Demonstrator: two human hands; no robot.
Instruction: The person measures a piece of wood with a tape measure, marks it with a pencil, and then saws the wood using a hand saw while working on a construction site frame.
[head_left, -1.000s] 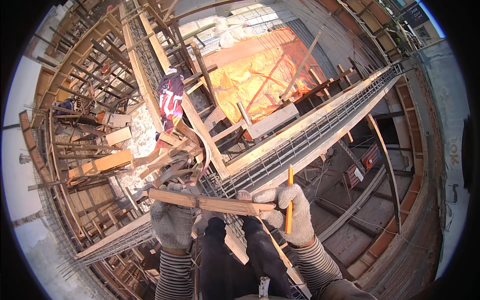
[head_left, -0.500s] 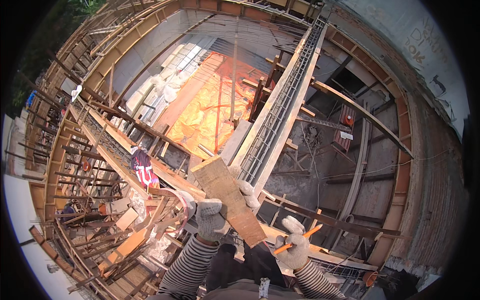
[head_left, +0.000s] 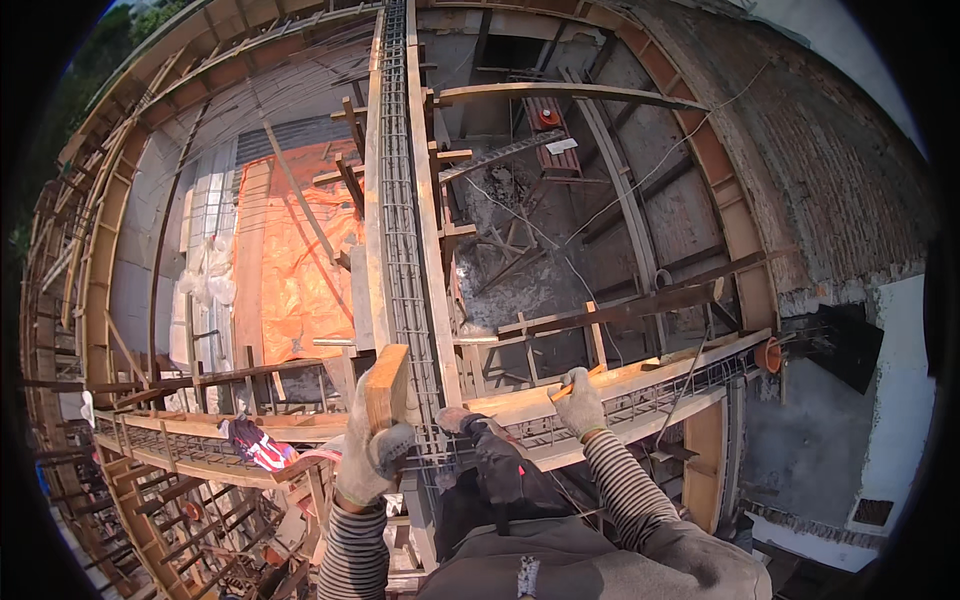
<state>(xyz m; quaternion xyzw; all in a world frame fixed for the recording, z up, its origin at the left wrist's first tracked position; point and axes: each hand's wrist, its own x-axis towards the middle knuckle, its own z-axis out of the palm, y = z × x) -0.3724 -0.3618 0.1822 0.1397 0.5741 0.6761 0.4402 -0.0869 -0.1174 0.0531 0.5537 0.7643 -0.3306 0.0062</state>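
Currently, the gloved left hand (head_left: 367,455) clamps a wooden block (head_left: 386,388) near a long rebar cage (head_left: 403,230); well apart, the gloved right hand (head_left: 580,405) grips an orange pencil (head_left: 562,392) by a timber plank (head_left: 515,401).

Daylit grey floor (head_left: 482,298) below, rough brick wall (head_left: 815,170) at upper right.

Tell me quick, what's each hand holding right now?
Left hand: closed, holding a wooden block.
Right hand: closed, holding an orange pencil.
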